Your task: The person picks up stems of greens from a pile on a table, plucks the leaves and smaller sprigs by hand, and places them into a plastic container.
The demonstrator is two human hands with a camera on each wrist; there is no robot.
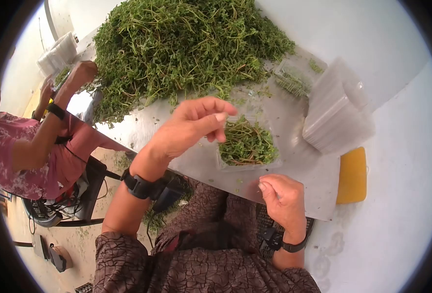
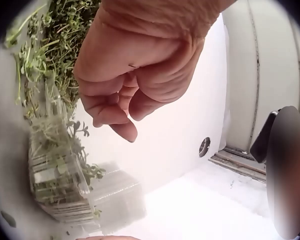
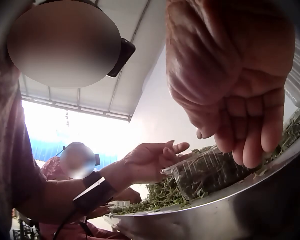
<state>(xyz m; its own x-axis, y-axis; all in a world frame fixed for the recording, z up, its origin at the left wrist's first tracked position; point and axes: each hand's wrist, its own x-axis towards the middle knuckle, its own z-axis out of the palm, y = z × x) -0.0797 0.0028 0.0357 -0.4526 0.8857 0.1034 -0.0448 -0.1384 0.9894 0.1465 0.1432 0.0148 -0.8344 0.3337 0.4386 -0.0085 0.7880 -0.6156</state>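
Observation:
A clear plastic box (image 1: 243,168), filled with leafy green sprigs (image 1: 250,141), sits near the front edge of the metal table. My left hand (image 1: 189,124) hovers over the box's left side, its fingers loosely bent and nothing visible in them. Closer to my body, my right hand (image 1: 284,195) is raised at the table edge, to the right of the box. In the right wrist view the palm of that right hand (image 3: 240,85) shows bare, with relaxed fingers. The filled box's clear wall (image 2: 60,175) also appears below my left hand in the left wrist view.
A big heap of greens (image 1: 186,49) covers the back of the table (image 1: 304,185). On the right stand nested clear boxes (image 1: 335,112) and another box of greens (image 1: 291,80). A flat yellow piece (image 1: 352,176) is beside the table. Another person (image 1: 35,151) works at left.

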